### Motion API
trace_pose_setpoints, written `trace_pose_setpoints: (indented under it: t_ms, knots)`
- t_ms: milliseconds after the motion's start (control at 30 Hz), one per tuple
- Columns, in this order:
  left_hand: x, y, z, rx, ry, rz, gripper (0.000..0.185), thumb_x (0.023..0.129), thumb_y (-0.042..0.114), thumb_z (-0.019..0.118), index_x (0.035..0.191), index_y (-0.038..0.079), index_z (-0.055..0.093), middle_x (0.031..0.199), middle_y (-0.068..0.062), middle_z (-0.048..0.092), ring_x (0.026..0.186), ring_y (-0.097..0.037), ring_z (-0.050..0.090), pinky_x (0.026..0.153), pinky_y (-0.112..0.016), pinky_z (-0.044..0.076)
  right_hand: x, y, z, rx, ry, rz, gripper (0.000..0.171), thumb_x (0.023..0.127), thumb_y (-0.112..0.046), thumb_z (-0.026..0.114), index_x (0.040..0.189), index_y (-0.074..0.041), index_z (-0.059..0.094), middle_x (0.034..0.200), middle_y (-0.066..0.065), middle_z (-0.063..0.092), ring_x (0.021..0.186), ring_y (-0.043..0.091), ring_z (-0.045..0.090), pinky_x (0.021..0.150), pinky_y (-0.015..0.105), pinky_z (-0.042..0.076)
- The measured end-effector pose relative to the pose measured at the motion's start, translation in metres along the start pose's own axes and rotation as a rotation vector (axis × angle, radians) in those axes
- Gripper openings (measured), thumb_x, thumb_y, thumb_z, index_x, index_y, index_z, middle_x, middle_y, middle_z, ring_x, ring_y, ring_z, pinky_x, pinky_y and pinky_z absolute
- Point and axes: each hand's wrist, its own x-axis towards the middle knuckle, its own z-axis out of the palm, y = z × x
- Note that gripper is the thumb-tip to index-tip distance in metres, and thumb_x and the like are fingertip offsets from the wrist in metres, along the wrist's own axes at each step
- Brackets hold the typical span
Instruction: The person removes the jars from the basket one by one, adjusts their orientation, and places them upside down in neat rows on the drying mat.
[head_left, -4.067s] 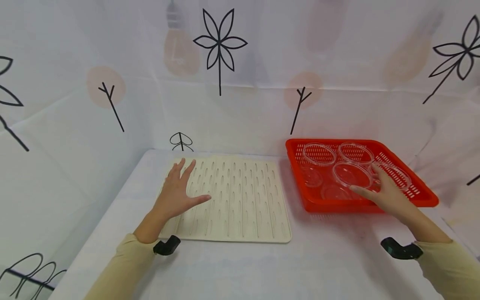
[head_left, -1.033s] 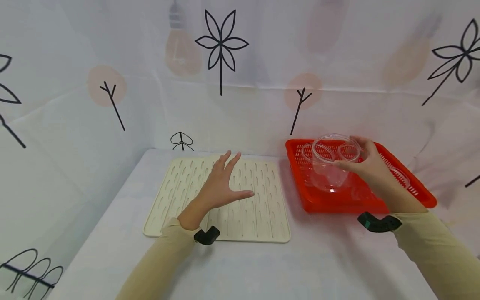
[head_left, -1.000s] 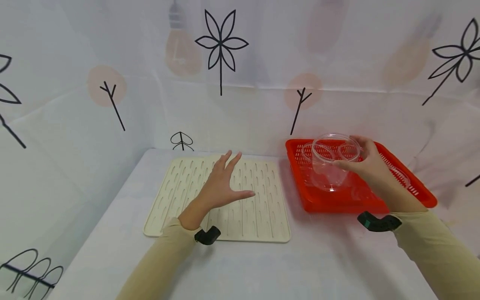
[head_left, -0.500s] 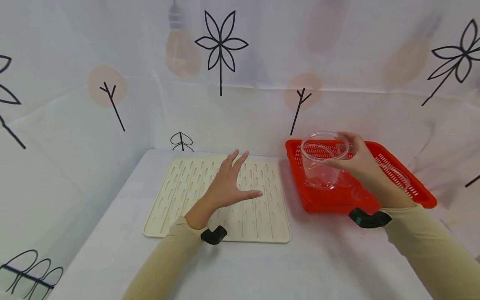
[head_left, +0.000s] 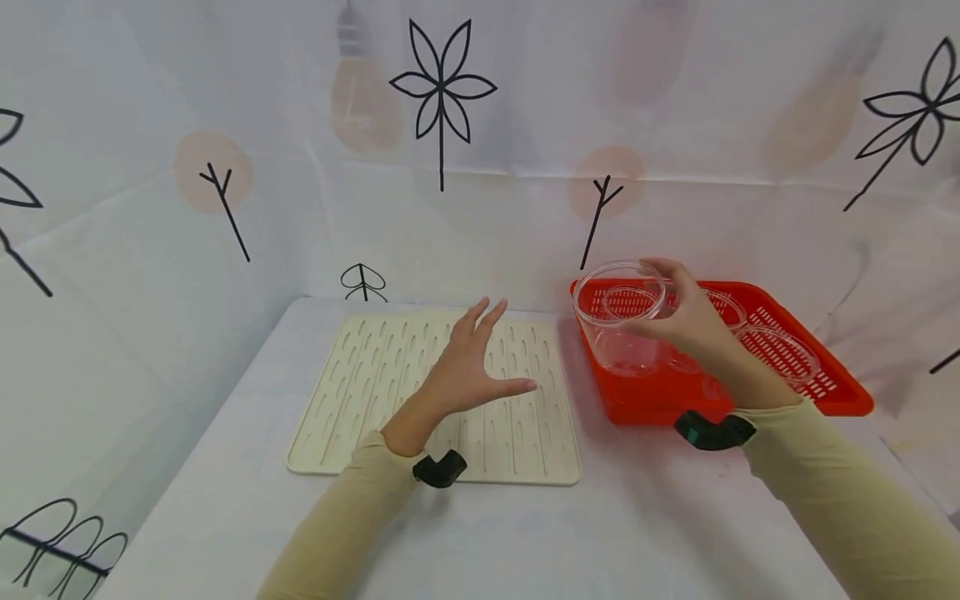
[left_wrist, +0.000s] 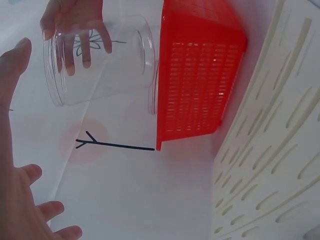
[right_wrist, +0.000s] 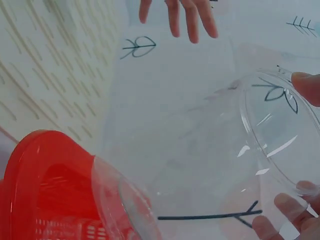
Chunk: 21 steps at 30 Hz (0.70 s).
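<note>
My right hand (head_left: 693, 325) grips a clear round plastic container (head_left: 611, 346) near its rim, thumb on the near side and fingers on the far side. The container is raised over the left end of the red basket (head_left: 637, 408), its mouth up and slightly tilted. In the left wrist view the fingers show through the wall of the container (left_wrist: 120, 82), whose base is beside the basket's rim. My left hand (head_left: 468, 367) hovers above the cream ridged mat (head_left: 345, 400), fingers spread and thumb pointing toward the basket, holding nothing.
More clear containers (head_left: 780, 354) stand inside the basket, behind and right of the held one. The mat lies left of the basket on a white-covered table (head_left: 525, 542). A white patterned cloth (head_left: 495, 233) rises behind as a wall.
My right hand reached into the basket, gripped a container, lifted it and has carried it left to the basket's left end. My left hand has shifted right across the mat, still spread.
</note>
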Motion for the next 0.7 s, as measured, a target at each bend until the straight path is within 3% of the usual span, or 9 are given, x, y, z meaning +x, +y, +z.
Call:
trace_pose_setpoints:
  t_ms: [200, 500, 700]
  knots:
    - [0.003, 0.005, 0.003, -0.025, -0.007, -0.004, 0.104, 0.068, 0.063, 0.069, 0.148, 0.039, 0.008, 0.154, 0.006, 0.006, 0.138, -0.02, 0.013, 0.094, -0.056, 0.038, 0.002, -0.005, 0.008, 0.001, -0.019, -0.025, 0.089, 0.077, -0.022, 0.077, 0.146, -0.017, 0.021, 0.145, 0.013, 0.03, 0.124, 0.035, 0.033, 0.083, 0.048, 0.049]
    - [0.006, 0.007, 0.007, -0.026, -0.006, 0.009, 0.104, 0.068, 0.062, 0.07, 0.148, 0.039, 0.008, 0.153, 0.005, 0.009, 0.137, -0.021, 0.015, 0.094, -0.055, 0.039, 0.006, -0.009, 0.023, -0.015, -0.035, -0.023, 0.091, 0.073, -0.019, 0.08, 0.144, -0.022, 0.024, 0.14, 0.012, 0.033, 0.122, 0.036, 0.034, 0.081, 0.052, 0.049]
    - [0.008, 0.009, 0.009, -0.06, 0.0, 0.023, 0.105, 0.067, 0.061, 0.071, 0.148, 0.039, 0.008, 0.152, 0.004, 0.012, 0.137, -0.021, 0.016, 0.093, -0.056, 0.039, 0.009, -0.011, 0.034, -0.029, -0.056, -0.123, 0.089, 0.072, -0.015, 0.08, 0.143, -0.019, 0.028, 0.139, 0.014, 0.034, 0.123, 0.038, 0.034, 0.081, 0.054, 0.048]
